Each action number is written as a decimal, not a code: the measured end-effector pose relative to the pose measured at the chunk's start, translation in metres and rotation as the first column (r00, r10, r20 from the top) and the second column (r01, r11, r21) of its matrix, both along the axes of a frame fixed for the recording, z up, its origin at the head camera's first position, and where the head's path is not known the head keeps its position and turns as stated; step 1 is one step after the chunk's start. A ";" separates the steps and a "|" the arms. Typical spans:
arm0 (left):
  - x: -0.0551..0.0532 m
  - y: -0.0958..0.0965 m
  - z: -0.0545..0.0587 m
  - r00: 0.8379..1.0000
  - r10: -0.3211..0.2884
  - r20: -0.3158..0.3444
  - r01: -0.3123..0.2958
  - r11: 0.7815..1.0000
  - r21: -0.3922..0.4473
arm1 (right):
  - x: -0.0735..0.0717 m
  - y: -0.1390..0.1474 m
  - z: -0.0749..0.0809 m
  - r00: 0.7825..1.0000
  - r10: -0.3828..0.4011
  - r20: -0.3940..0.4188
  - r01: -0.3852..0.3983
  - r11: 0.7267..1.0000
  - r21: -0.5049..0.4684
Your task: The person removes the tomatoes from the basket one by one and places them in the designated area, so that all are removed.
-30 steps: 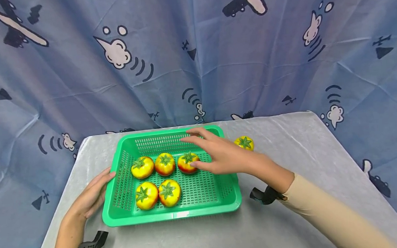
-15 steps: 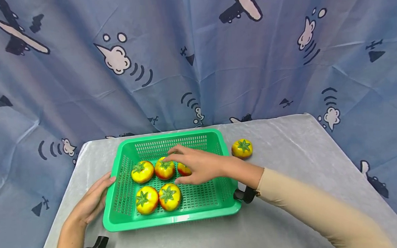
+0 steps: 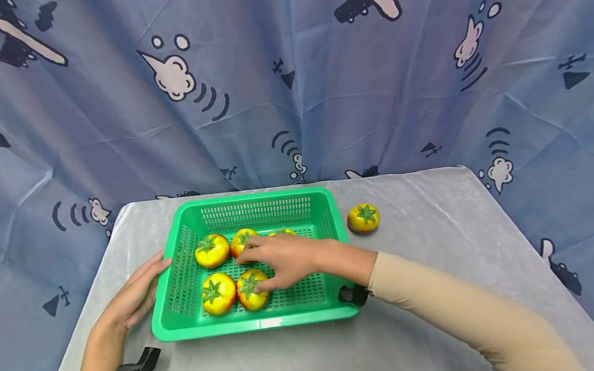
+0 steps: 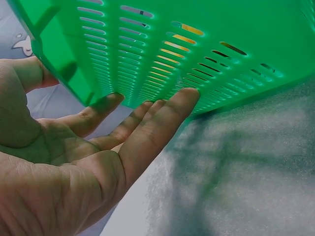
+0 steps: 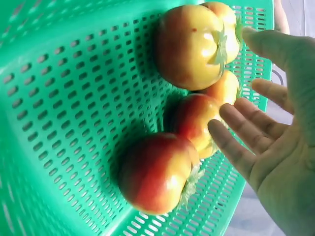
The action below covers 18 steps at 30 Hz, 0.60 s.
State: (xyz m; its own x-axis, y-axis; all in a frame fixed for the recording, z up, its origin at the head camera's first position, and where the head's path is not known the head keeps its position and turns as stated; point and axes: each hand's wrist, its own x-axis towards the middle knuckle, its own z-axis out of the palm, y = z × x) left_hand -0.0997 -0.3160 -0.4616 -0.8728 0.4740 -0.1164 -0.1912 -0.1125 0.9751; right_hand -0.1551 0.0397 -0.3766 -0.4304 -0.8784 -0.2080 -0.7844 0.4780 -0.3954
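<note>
A green plastic basket [image 3: 263,323] holds several yellow-and-red, tomato-like fruits with green leafy tops. My left hand [image 3: 137,295] touches the basket's left side from outside, one fingertip at the rim; in the left wrist view its straight fingers [image 4: 147,135] lie along the slotted wall. My right hand [image 3: 285,258] hovers over the fruits with nothing in its fingers. Its thumb overlaps the front right fruit [image 3: 252,298], and its fingertips are near the back middle fruit [image 3: 241,240]. The back right fruit [image 3: 284,231] is mostly hidden behind this hand.
Another such fruit [image 3: 363,218] sits on the grey cloth-covered table [image 3: 429,246], right of the basket. Two more fruits, the front left one [image 3: 219,294] and the back left one [image 3: 212,251], lie inside. A blue patterned curtain [image 3: 372,93] hangs behind the table.
My right hand has moved left and toward the front, lower over the fruits, uncovering the fruit on the table. My left hand stays at the basket's side; the fruits keep their places.
</note>
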 end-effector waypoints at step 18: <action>0.000 0.003 0.001 0.999 0.038 0.018 -0.037 0.997 -0.062 | 0.007 -0.022 -0.014 0.996 0.087 -0.004 -0.086 0.984 0.153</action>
